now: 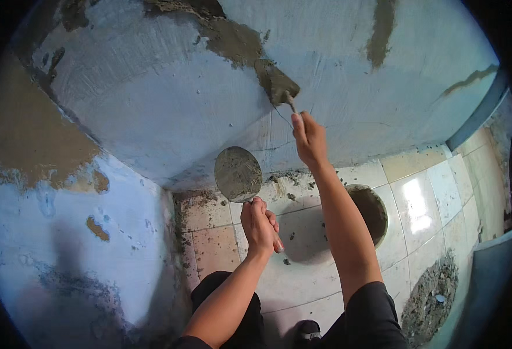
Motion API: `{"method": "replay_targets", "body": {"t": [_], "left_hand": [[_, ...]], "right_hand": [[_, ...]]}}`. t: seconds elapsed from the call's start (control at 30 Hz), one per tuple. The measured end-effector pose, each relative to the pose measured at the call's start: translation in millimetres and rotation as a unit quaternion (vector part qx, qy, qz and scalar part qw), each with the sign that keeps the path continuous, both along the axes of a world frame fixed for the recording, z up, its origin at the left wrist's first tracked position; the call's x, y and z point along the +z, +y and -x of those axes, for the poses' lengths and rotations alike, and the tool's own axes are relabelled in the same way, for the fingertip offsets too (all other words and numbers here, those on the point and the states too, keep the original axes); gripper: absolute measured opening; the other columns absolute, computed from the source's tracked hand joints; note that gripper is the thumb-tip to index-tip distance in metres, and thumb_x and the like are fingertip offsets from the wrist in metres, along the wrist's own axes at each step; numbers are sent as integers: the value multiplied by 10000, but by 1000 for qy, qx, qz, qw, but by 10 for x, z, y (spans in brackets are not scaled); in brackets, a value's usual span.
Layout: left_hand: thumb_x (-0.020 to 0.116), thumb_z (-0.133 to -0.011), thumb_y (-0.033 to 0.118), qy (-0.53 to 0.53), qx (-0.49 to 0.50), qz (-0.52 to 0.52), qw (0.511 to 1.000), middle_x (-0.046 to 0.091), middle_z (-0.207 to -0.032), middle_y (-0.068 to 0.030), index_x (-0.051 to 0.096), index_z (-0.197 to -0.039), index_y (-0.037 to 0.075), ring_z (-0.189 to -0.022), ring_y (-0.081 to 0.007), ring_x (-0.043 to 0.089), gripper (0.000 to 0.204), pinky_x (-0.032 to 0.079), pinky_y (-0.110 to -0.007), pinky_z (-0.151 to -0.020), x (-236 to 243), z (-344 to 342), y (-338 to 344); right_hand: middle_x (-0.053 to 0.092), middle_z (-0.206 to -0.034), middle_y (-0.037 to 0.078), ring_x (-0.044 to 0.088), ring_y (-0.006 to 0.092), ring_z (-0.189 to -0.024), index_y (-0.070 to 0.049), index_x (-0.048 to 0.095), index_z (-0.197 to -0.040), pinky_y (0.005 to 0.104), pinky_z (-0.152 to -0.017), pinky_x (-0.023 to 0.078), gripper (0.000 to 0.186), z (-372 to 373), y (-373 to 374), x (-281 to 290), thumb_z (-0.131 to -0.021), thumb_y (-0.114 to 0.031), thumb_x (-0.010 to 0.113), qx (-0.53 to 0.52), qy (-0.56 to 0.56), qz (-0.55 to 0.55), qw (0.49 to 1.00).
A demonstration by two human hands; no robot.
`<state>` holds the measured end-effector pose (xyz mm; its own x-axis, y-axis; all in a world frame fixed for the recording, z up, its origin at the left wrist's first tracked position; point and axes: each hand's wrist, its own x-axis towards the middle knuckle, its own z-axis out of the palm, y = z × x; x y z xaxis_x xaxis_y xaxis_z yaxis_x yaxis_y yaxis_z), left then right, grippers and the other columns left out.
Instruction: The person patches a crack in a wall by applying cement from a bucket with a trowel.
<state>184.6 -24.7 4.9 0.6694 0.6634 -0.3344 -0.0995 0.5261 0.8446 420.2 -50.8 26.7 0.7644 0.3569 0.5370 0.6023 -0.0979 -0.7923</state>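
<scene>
Trowel (284,88) pokes out past right hand (310,139), fingers wrapped round its handle, blade against patchy bluish wall (168,110); left hand (258,225) clutches rounded tool (238,173) over grubby tiles (302,285).

Pale square tiles cover the floor (305,286), some tan, with a bright glare (417,206) toward the right. Dark crumbs (291,196) are strewn along its far edge. At near right lies a rough grey heap (427,302) with a small pale piece (439,298) on it. The bluish left wall (131,227) bears a broad brown patch (35,125) and a smaller one (97,228).
</scene>
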Motion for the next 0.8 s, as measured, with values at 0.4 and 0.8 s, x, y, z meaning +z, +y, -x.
{"method": "replay_targets", "body": {"t": [0.4, 0.8], "left_hand": [[487, -1013, 339, 19, 7, 16, 1000, 402, -821, 5, 374, -855, 152, -601, -145, 457, 269, 411, -333, -508, 84, -16, -70], [481, -1057, 360, -4, 15, 16, 1000, 397, -728, 8, 386, -839, 131, -557, -114, 461, 330, 423, -310, -470, 46, -51, -93]], "right_hand": [[436, -604, 197, 353, 358, -551, -5, 486, -812, 428, -539, 385, 489, 89, -95, -215, -1062, -419, 556, 7, 44, 19, 999], [474, -607, 219, 391, 428, -578, -5, 498, -843, 461, -549, 385, 514, 54, -61, -181, -1053, -472, 547, 4, 31, 67, 997]]}}
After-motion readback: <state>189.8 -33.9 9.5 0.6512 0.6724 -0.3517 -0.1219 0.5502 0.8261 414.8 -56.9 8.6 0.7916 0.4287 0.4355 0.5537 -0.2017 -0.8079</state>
